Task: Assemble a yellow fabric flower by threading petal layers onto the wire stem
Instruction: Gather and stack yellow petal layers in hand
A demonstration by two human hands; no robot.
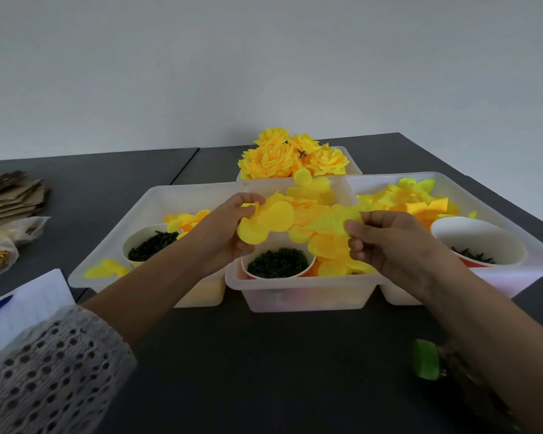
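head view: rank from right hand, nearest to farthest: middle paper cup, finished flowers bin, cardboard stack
1. Middle paper cup of dark green parts: just left of the right hand, in the centre bin.
2. Finished flowers bin: behind the centre bin, toward the wall.
3. Cardboard stack: far left edge of the table.

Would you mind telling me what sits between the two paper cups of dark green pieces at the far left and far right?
In the head view, a third paper cup of green pieces, in the middle white plastic tray.
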